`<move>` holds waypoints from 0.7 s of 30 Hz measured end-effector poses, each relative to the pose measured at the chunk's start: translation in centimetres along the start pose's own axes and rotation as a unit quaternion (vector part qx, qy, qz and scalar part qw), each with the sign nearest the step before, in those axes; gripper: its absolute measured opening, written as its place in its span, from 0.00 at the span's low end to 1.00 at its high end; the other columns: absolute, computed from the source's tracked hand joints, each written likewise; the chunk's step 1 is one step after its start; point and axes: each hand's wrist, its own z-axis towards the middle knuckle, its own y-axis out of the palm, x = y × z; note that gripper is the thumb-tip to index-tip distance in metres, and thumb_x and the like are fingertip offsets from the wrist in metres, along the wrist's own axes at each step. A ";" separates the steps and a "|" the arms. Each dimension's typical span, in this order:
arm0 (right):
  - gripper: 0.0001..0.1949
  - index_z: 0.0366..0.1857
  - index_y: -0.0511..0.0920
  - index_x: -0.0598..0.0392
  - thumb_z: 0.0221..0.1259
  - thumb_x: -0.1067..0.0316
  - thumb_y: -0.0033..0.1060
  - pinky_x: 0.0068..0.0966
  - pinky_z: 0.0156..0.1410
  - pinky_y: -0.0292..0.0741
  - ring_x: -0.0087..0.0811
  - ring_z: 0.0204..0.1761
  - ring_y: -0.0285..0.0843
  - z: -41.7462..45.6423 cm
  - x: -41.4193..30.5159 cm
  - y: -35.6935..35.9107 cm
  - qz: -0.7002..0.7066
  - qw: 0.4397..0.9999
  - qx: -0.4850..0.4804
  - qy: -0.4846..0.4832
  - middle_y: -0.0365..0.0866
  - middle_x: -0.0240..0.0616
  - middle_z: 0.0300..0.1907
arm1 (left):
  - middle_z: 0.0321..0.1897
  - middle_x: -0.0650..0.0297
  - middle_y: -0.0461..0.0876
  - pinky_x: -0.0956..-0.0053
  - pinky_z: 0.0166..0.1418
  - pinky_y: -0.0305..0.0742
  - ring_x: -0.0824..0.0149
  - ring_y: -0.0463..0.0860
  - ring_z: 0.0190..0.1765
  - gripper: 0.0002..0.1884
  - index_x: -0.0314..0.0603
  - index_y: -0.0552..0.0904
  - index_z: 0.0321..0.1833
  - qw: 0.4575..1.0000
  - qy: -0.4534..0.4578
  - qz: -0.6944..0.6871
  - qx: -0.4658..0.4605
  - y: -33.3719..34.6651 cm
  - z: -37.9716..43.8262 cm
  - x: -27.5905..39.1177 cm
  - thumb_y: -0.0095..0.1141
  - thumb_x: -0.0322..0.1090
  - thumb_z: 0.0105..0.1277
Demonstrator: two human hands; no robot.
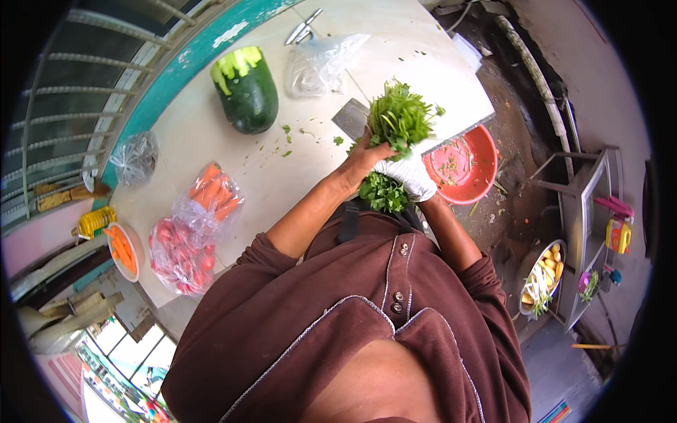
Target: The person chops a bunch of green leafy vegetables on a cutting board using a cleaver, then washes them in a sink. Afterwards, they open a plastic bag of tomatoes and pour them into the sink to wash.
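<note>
A thick bunch of leafy green herbs [401, 113] is held in front of my body, its cut stems pointing up and away. Bare, my left hand [365, 161] grips the bunch from the left side. My right hand [410, 177], in a white glove, closes around its middle, with the leafy end showing below it. Just beyond my left hand, a flat grey metal blade [351, 119] lies on the tiled table [312, 174]. To the right, past the table's edge, sits a red plastic basin [457, 166] with green bits inside. Small leaf scraps are scattered on the table.
A large cut green gourd [247, 95], a clear plastic bag [320, 66] and a metal peeler-like tool [303, 27] lie farther back. At left are bagged carrots [214, 190], bagged red vegetables [181, 254] and a bowl of carrots [123, 251]. A bowl of potatoes [550, 269] stands at right.
</note>
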 end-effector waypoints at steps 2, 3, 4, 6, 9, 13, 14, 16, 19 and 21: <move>0.28 0.55 0.76 0.58 0.49 0.63 0.76 0.30 0.58 0.76 0.32 0.51 0.79 -1.6 -0.5 -1.7 -0.061 0.995 0.058 -0.051 0.82 0.39 0.51 | 0.61 0.62 0.73 0.72 0.69 0.61 0.69 0.69 0.64 0.32 0.41 0.67 0.69 0.997 0.029 0.049 -0.050 1.4 0.7 -1.2 0.63 0.40 0.64; 0.25 0.55 0.77 0.58 0.52 0.64 0.71 0.31 0.59 0.75 0.33 0.52 0.79 -2.2 -1.5 -2.3 -0.110 0.988 0.072 -0.075 0.82 0.41 0.52 | 0.62 0.60 0.72 0.70 0.71 0.60 0.66 0.69 0.64 0.33 0.39 0.66 0.69 0.978 0.087 0.180 -0.063 1.6 1.2 -2.0 0.63 0.40 0.64; 0.25 0.55 0.77 0.58 0.52 0.64 0.70 0.32 0.60 0.75 0.33 0.53 0.78 -3.0 -1.3 -2.9 -0.088 0.987 0.109 -0.077 0.81 0.41 0.52 | 0.62 0.58 0.71 0.69 0.72 0.59 0.63 0.69 0.64 0.34 0.37 0.65 0.69 0.939 0.149 0.304 -0.066 2.5 1.5 -1.8 0.64 0.40 0.63; 0.23 0.55 0.77 0.59 0.54 0.64 0.67 0.33 0.62 0.73 0.34 0.54 0.77 -4.6 -0.3 -4.5 -0.053 0.982 0.165 -0.069 0.81 0.42 0.53 | 0.66 0.48 0.65 0.65 0.75 0.56 0.55 0.63 0.70 0.40 0.32 0.61 0.71 0.936 0.113 0.303 -0.138 4.4 0.1 0.2 0.67 0.39 0.59; 0.25 0.57 0.76 0.58 0.53 0.62 0.70 0.33 0.63 0.72 0.34 0.55 0.76 -6.9 -2.5 -6.4 -0.056 0.990 0.126 -0.038 0.80 0.40 0.54 | 0.71 0.45 0.62 0.64 0.77 0.53 0.53 0.60 0.74 0.43 0.32 0.61 0.72 0.900 0.098 0.379 -0.192 6.5 -1.7 4.8 0.69 0.43 0.59; 0.28 0.59 0.76 0.57 0.51 0.63 0.74 0.32 0.63 0.72 0.32 0.55 0.76 -9.0 -1.4 -8.7 0.016 0.995 0.100 -0.019 0.81 0.39 0.54 | 0.54 0.59 0.81 0.75 0.51 0.80 0.69 0.79 0.56 0.16 0.38 0.82 0.55 0.891 0.159 0.418 -0.077 7.2 -2.0 8.9 0.63 0.32 0.65; 0.32 0.62 0.73 0.56 0.53 0.54 0.72 0.38 0.75 0.57 0.39 0.66 0.66 -9.7 -0.4 -9.8 -0.104 0.990 0.090 -0.031 0.74 0.44 0.62 | 0.50 0.60 0.82 0.75 0.51 0.79 0.68 0.79 0.54 0.14 0.39 0.84 0.51 0.853 0.250 0.453 -0.070 8.2 -1.9 9.8 0.64 0.30 0.63; 0.27 0.61 0.75 0.54 0.57 0.56 0.67 0.38 0.73 0.60 0.41 0.64 0.68 -11.0 1.9 -10.8 -0.151 0.981 0.098 -0.076 0.76 0.44 0.60 | 0.45 0.61 0.83 0.73 0.50 0.77 0.65 0.80 0.51 0.11 0.39 0.86 0.46 0.768 0.400 0.492 -0.092 10.5 -1.7 11.4 0.65 0.26 0.60; 0.24 0.59 0.76 0.55 0.58 0.58 0.65 0.38 0.69 0.64 0.41 0.60 0.72 -12.3 0.4 -11.2 -0.216 0.966 0.090 -0.113 0.78 0.44 0.57 | 0.40 0.62 0.84 0.68 0.51 0.74 0.59 0.79 0.48 0.12 0.41 0.88 0.40 0.647 0.556 0.495 -0.163 14.7 -1.0 12.2 0.68 0.23 0.51; 0.23 0.58 0.77 0.55 0.59 0.59 0.64 0.38 0.67 0.67 0.41 0.58 0.74 -12.9 0.0 -11.7 -0.264 0.951 0.094 -0.130 0.79 0.43 0.55 | 0.36 0.63 0.83 0.67 0.51 0.74 0.59 0.79 0.47 0.11 0.42 0.87 0.38 0.612 0.559 0.523 -0.198 16.0 -0.3 11.9 0.69 0.25 0.50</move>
